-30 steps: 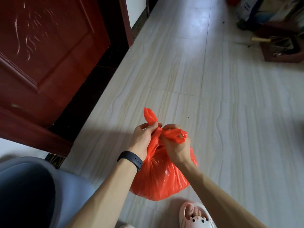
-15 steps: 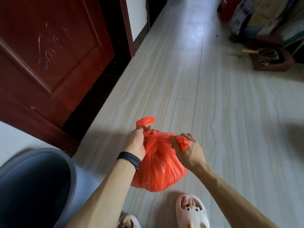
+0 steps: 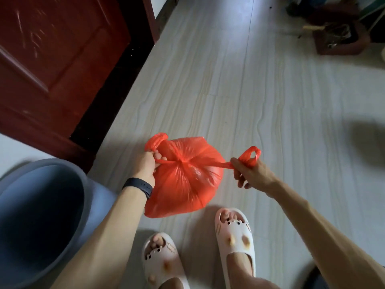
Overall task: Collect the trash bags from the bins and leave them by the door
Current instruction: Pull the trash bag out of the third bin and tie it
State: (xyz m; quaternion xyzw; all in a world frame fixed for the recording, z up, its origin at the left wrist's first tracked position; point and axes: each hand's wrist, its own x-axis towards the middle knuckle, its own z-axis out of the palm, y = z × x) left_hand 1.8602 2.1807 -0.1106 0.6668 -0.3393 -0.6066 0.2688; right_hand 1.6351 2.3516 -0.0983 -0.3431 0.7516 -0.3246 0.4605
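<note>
Knot-tightening is what I'm watching: the left hand point(image 3: 145, 166) and right hand point(image 3: 251, 174), each clenched round one end of the orange trash bag point(image 3: 187, 182), are pulling much farther apart than half a second ago, the bag hanging between them beside the grey bin point(image 3: 41, 205), near the door point(image 3: 52, 59).

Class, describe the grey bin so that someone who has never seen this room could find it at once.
Find the dark red door on the left. Below its bottom corner, on the pale floor, stands the grey bin. It is the only round, open-topped container here, dull blue-grey beside the bright orange bag.
</note>
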